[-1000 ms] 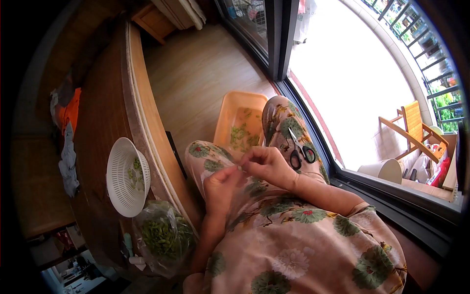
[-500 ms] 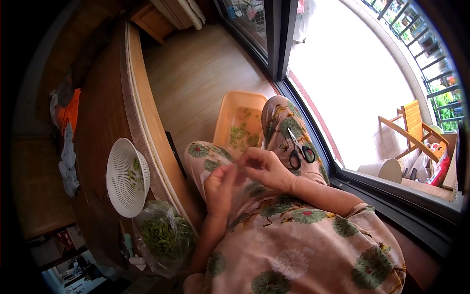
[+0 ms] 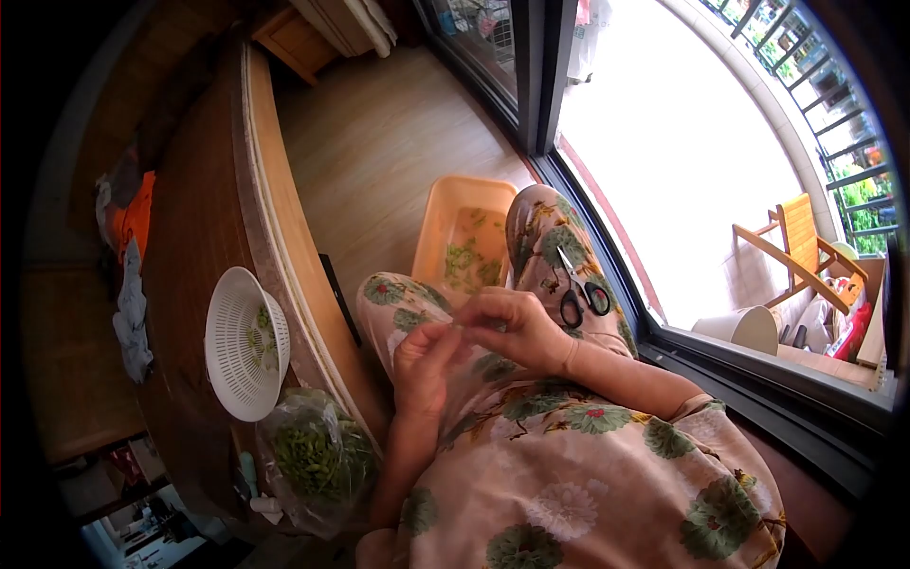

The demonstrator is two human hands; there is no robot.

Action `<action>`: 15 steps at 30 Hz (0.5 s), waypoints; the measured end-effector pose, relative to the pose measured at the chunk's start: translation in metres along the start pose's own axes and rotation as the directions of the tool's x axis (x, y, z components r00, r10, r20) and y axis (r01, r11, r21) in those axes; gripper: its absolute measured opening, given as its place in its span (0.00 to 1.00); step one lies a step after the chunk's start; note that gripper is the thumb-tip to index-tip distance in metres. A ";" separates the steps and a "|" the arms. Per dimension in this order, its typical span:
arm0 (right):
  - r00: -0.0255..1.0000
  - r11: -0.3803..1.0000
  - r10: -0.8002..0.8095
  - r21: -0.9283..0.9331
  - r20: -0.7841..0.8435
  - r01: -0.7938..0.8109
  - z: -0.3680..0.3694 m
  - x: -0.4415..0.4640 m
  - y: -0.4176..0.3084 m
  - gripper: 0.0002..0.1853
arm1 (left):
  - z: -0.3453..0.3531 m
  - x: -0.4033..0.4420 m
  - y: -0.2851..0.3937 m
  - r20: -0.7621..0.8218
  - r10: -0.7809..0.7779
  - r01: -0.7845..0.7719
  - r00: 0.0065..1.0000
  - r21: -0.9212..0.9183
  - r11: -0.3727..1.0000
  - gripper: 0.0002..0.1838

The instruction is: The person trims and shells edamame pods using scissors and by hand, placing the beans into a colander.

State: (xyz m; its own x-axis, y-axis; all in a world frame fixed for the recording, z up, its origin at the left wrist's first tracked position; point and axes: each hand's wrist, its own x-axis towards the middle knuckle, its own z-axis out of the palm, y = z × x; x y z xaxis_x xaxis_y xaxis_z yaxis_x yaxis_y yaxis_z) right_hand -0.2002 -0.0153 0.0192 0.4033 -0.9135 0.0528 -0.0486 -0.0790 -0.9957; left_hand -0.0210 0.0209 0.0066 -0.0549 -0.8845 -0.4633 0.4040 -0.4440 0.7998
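Observation:
Over my lap, my left hand (image 3: 424, 365) and my right hand (image 3: 517, 327) meet at the fingertips, both closed in a pinch. Whatever lies between the fingers is too small and blurred to name. Scissors with black handles (image 3: 585, 292) rest on my right thigh, blades slightly apart. Beyond my knees, an orange basin (image 3: 436, 223) on the floor holds green bits. To the left, a white colander (image 3: 227, 343) with a few green pieces sits on the wooden table, beside a clear plastic bag of green pods or leaves (image 3: 318, 460).
The brown wooden table (image 3: 194, 199) runs along my left, with an orange and grey cloth or bag (image 3: 136, 223) at its far edge. A dark sliding door frame (image 3: 607, 237) stands on my right. Outside is a wooden folding chair (image 3: 801, 242).
Both hands have shifted slightly and their fingers have turned against each other. The scissors, basin, colander and bag have not moved.

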 end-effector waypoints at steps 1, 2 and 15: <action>1.000 1.000 0.016 0.020 0.007 -0.016 0.000 0.000 0.000 0.08 | 0.000 0.000 0.000 -0.001 -0.005 0.005 1.000 -0.005 1.000 0.02; 0.999 0.999 0.032 0.039 0.014 -0.033 0.000 0.000 -0.001 0.09 | 0.001 0.000 0.001 0.000 -0.009 0.009 1.000 -0.009 1.000 0.02; 0.957 0.817 0.279 0.544 -0.084 -0.190 -0.004 0.007 0.015 0.06 | 0.003 0.010 -0.002 -0.011 0.057 -0.054 0.998 0.191 0.980 0.06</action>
State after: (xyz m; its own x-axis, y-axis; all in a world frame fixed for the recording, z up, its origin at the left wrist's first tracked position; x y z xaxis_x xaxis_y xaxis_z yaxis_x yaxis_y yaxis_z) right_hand -0.2013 -0.0247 0.0054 0.2952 -0.9297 -0.2203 0.3805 0.3259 -0.8654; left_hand -0.0254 0.0123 0.0018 -0.0220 -0.9067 -0.4212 0.2246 -0.4151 0.8816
